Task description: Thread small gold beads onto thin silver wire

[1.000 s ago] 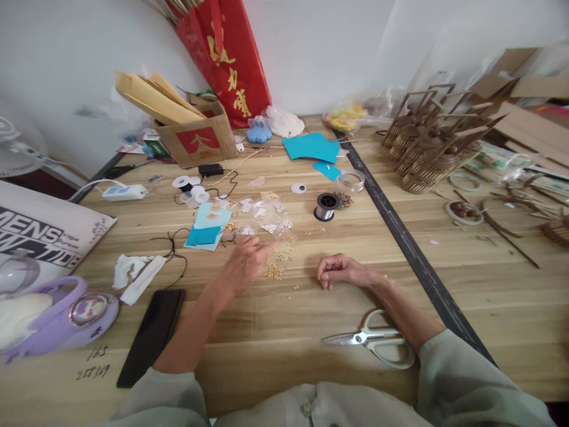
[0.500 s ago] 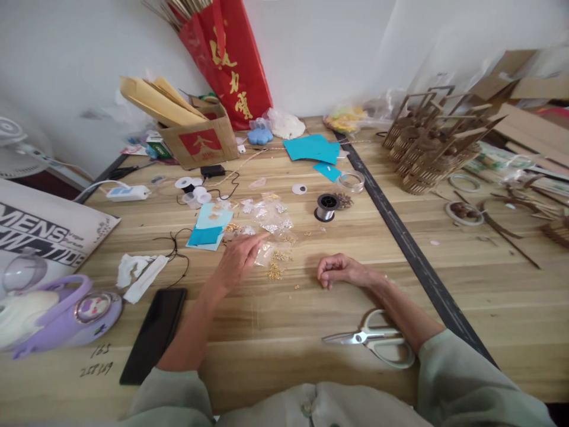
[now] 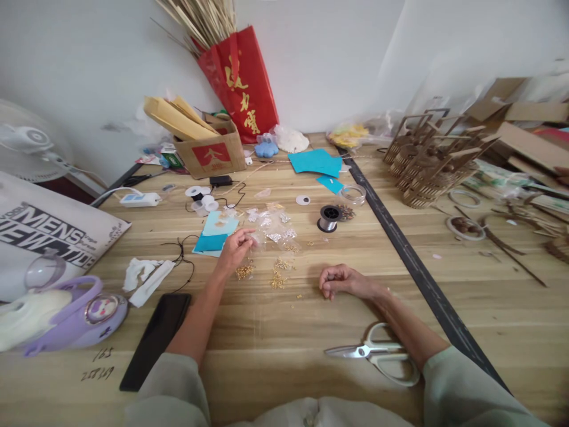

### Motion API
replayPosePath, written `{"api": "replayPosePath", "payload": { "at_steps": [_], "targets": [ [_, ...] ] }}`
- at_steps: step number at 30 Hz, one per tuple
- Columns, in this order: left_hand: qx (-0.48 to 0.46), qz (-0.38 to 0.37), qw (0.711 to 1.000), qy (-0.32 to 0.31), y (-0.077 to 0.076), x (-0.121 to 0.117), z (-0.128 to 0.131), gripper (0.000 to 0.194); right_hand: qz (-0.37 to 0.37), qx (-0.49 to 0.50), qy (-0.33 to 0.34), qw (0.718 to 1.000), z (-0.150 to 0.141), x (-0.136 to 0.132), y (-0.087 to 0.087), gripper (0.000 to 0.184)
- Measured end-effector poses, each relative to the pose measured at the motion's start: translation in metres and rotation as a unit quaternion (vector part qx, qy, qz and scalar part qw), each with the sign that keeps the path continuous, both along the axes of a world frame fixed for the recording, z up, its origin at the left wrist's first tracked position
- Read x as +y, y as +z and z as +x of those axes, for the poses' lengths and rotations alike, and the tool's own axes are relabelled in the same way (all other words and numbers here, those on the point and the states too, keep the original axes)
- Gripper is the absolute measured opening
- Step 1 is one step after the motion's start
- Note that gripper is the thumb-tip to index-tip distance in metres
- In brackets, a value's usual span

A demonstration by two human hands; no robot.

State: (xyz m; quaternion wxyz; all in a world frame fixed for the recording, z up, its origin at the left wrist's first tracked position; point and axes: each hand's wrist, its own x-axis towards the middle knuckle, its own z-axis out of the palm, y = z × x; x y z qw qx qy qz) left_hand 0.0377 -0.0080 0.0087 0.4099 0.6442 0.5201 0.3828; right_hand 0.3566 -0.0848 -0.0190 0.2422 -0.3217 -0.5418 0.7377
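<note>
"How are the hands?"
"The left hand (image 3: 235, 251) is bent beside a small gold cluster (image 3: 244, 271); I can't tell whether its fingertips pinch clear film. The right hand (image 3: 344, 281) curls loosely on the wood-grained table (image 3: 293, 341), its grip hidden."
"And the loose gold pieces (image 3: 278, 280)?"
"Heaped between the hands, tiny and shiny, near crinkled clear packets (image 3: 274, 223)."
"Anything in the way?"
"White-handled scissors (image 3: 372, 351) beside the right forearm; beyond that hand, a round spool (image 3: 329, 219) of silvery wire, then flat blue sheets (image 3: 315, 161)."
</note>
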Motion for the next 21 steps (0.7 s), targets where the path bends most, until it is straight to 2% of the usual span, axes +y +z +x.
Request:
{"api": "replayPosePath", "payload": {
  "at_steps": [5,9,15,18,21],
  "targets": [
    [-0.024,-0.007,1.0,0.015,-0.001,0.002,-0.001,0.04,-0.003,-0.004,-0.002,1.0,-0.001,0.0,0.001,0.027],
    [-0.063,-0.041,0.996,0.039,-0.002,0.002,-0.006,0.042,-0.007,-0.004,-0.001,1.0,-0.002,0.0,0.001,0.03],
    [-0.093,-0.073,0.992,0.054,0.005,-0.005,-0.01,0.034,-0.002,-0.005,-0.004,1.0,-0.003,0.0,0.002,0.029],
    [-0.08,-0.067,0.993,0.064,0.008,-0.009,-0.016,0.032,-0.002,-0.008,-0.008,1.0,-0.003,0.0,0.002,0.028],
    [-0.044,-0.049,0.994,0.091,0.003,-0.011,-0.029,0.034,-0.004,-0.01,-0.008,1.0,-0.002,0.0,0.0,0.029]
  ]
}}
